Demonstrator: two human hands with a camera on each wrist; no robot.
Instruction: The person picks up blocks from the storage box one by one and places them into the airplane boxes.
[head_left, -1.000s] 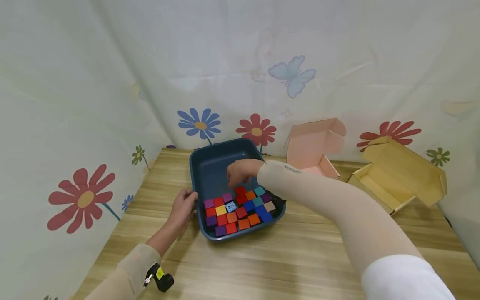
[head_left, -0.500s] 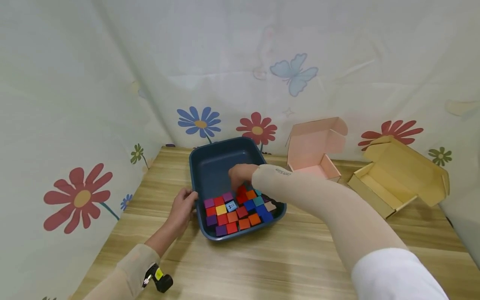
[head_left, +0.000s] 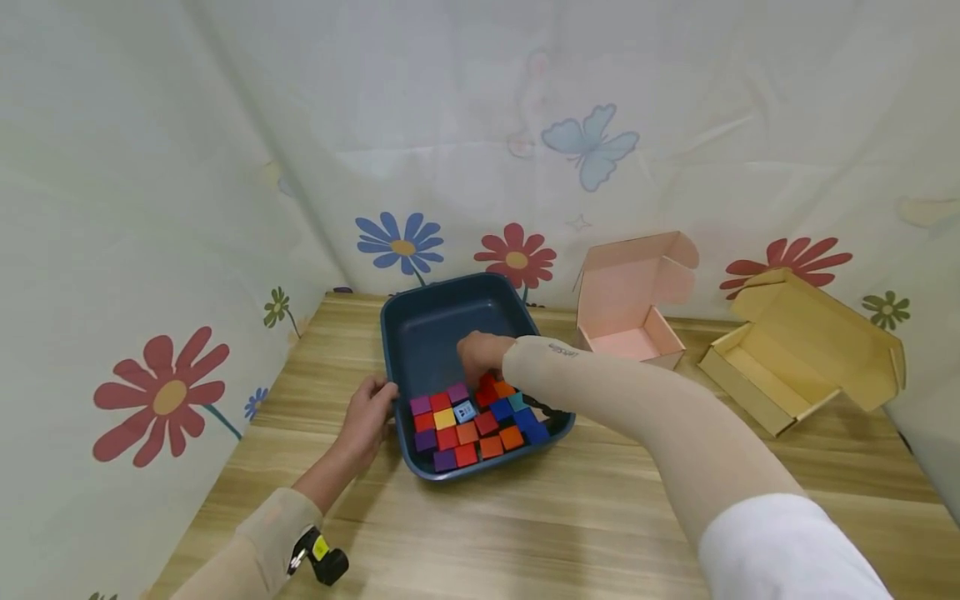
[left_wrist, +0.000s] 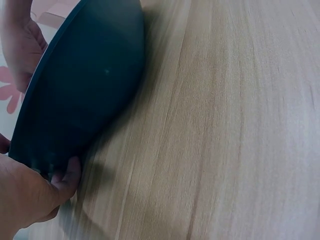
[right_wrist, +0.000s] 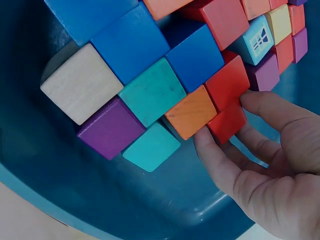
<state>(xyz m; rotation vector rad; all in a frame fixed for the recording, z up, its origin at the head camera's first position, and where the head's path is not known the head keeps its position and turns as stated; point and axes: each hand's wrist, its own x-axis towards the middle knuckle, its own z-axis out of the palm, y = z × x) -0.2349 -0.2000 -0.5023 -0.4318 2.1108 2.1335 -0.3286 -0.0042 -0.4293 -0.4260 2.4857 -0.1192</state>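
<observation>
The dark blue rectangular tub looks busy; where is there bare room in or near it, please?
The tub is bare between its far wall and the right hand. The wood-grain tabletop is bare before the tub's near wall, between the beige sleeves. The tub's near half is crowded with coloured cubes.

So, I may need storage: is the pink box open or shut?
Open. The pink box has its lid raised at the back, leaving its floor visible.
</observation>
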